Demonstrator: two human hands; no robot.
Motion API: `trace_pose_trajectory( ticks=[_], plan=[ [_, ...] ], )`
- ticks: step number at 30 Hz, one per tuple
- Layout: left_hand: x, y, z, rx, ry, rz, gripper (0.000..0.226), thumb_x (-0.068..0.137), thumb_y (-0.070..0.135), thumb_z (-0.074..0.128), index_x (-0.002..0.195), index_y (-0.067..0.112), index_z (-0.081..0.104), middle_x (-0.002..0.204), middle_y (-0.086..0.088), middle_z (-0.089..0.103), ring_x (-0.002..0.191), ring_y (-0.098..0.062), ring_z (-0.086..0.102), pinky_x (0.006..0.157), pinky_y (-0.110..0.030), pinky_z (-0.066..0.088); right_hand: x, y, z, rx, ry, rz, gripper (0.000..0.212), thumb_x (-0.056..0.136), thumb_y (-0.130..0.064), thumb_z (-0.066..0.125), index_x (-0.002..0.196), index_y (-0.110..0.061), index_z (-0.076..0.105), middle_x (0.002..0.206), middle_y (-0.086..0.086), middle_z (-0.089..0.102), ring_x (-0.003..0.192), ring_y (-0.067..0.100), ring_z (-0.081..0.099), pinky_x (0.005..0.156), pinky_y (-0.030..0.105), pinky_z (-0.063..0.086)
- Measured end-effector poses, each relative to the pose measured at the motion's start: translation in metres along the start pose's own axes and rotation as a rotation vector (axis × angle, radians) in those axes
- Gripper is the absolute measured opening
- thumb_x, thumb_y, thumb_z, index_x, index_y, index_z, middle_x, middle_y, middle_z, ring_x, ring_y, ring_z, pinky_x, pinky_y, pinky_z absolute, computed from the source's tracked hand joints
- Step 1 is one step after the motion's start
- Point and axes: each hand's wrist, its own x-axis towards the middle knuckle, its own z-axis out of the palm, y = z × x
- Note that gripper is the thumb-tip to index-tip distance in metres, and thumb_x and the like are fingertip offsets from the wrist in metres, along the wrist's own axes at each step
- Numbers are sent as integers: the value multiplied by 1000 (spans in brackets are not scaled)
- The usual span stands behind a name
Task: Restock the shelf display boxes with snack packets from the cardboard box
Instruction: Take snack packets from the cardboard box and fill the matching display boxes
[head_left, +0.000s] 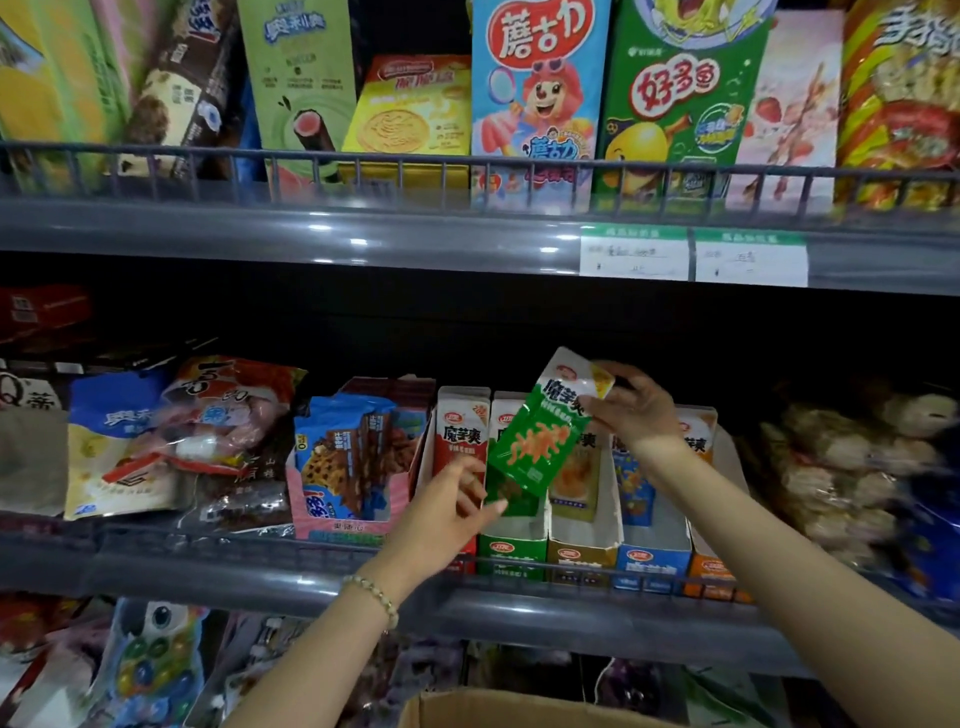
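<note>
Pinched at its white top seal by right hand (631, 410): glossy green foil snack packet (540, 441), tilted just above green-fronted cardboard display box (511, 551). Near its lower edge, left hand (447, 512) slack-fingered, holding nothing. Probably light, limp, slippery; best gripped by stiffer crimped seal.

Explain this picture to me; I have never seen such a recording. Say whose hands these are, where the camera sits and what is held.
No machine here: a person works with two bare hands, filmed by one camera worn on the head, looking forward and down. The right hand pinches the white top of a green packet, tilted above a row of open display boxes on the shelf; the green display box stands just below it. The left hand, fingers relaxed, reaches toward the packet's lower end. Other snack bags fill the shelf alongside. A cardboard box shows at the bottom edge.
</note>
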Motion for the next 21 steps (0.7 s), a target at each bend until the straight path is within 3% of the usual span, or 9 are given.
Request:
trace_pose_trajectory(
  ticks=[3,6,10,14,18,21],
  plan=[
    [2,-6,5,79,-73,12,47,78,47,70,114,30,46,94,18,48,81,0,51,77,-22,51,11,2,3,-140,37,-126,42,81,6,67,119,-8,55,91,17,65,67,4,64,61,13,54],
    [5,-8,6,98,-87,30,47,73,46,75,106,32,44,90,16,48,75,-1,51,69,-20,48,16,9,16,-280,-33,-216,39,84,4,64,118,-12,54,80,-2,62,56,-4,60,57,9,47],
    [8,-11,2,137,-110,49,50,71,44,78,109,30,48,94,12,51,80,-5,55,74,-25,52,19,32,30,-534,-153,-293,41,85,-8,67,122,-23,57,94,-6,65,78,10,60,73,26,49],
    [7,-13,-1,233,-134,55,55,69,54,75,110,34,44,95,15,51,76,-2,54,65,-20,48,19,48,32,-881,-186,-391,40,85,-21,69,122,-24,57,99,2,66,90,20,60,74,32,47],
    [5,-14,1,236,-123,41,54,70,55,73,110,36,42,94,16,53,70,0,52,59,-16,42,23,56,31,-958,-163,-403,40,85,-26,69,123,-22,58,119,4,62,112,25,53,92,34,41],
    [3,-14,2,234,-108,42,54,71,56,72,112,37,41,106,15,55,83,-2,55,70,-21,48,20,57,29,-958,-192,-424,42,87,-28,65,128,-22,55,131,4,53,121,25,48,101,42,40]
  ],
)
